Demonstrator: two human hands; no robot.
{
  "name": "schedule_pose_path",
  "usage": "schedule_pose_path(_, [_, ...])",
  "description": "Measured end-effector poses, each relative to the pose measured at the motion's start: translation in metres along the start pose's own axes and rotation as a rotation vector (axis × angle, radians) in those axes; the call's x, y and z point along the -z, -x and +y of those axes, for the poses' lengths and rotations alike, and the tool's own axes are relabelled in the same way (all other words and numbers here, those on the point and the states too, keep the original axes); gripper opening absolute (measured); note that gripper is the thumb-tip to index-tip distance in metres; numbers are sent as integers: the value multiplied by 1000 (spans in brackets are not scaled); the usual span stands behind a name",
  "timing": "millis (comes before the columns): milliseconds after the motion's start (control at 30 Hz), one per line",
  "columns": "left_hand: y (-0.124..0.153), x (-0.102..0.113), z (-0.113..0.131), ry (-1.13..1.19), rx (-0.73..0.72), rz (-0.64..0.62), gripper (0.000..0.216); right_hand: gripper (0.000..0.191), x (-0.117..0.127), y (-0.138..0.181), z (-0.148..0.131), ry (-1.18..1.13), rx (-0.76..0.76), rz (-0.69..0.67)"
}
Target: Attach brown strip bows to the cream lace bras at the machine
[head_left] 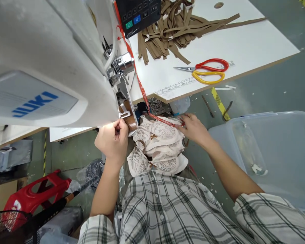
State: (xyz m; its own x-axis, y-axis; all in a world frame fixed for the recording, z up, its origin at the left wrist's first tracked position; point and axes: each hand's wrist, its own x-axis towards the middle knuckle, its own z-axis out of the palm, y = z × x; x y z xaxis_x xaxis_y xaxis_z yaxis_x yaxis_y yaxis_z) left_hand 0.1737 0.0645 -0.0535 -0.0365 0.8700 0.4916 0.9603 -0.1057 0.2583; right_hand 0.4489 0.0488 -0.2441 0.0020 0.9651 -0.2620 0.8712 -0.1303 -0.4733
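My left hand point(114, 138) is closed in a pinch right beside the sewing machine's presser foot point(124, 113); whatever sits between its fingertips is hidden. Several pale lace bras point(157, 145) with small brown bows lie heaped on my lap. At the heap's upper right edge, my right hand point(194, 128) has thumb and fingers closed on the edge of a bra. A red cord point(142, 89) hangs down along the machine head and ends near the right fingertips. Above my left hand looms the white sewing machine point(91, 67).
On the white table point(256, 44) lie scissors point(208, 71) with red and yellow handles and a pile of brown straps point(173, 34). A control panel point(139, 15) stands by the machine. A clear plastic bin point(277, 152) is at right, a red stool point(38, 193) at lower left.
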Motion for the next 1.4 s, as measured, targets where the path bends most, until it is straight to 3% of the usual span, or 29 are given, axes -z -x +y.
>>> schedule_pose_path(233, [-2,2,4,-7,27,-14,39,67,-12,0,3,-56,24,-19])
schedule_pose_path(800, [-4,2,3,-13,-24,-11,42,64,-4,-1,-10,-104,49,-78])
schedule_pose_path(1400, [-3,0,4,-2,23,25,35,59,-9,-2,-10,-161,66,-64])
